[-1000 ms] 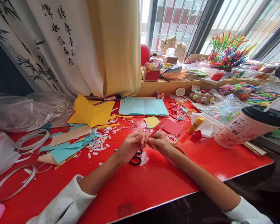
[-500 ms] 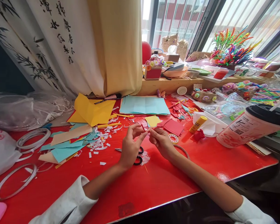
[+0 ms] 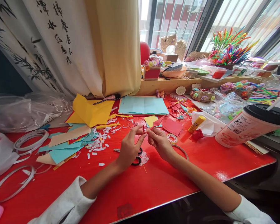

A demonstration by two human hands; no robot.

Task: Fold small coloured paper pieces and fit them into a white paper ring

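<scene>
Both my hands meet over the middle of the red table, fingertips close together at a small curled piece of red paper [image 3: 143,129]. My right hand [image 3: 160,143] pinches the paper's lower end between thumb and forefinger. My left hand [image 3: 130,148] is curved round it, thumb and fingers at its other side. Scissors [image 3: 140,159] with black handles lie under my left hand, partly hidden by it. Just beyond my right hand are red paper squares [image 3: 174,127] and a white-rimmed tape roll [image 3: 172,138]. A small yellow paper [image 3: 151,120] lies behind my fingertips.
White paper scraps [image 3: 100,141] and coloured strips [image 3: 66,151] cover the left side, beside tape rolls [image 3: 18,144]. Blue sheets [image 3: 143,105] and yellow paper [image 3: 90,110] lie at the back. A yellow glue stick [image 3: 196,123] and a tilted drink cup [image 3: 245,127] stand right.
The red paper piece now stands more upright between my fingertips. My hands have barely moved, and the whole view has shifted slightly.
</scene>
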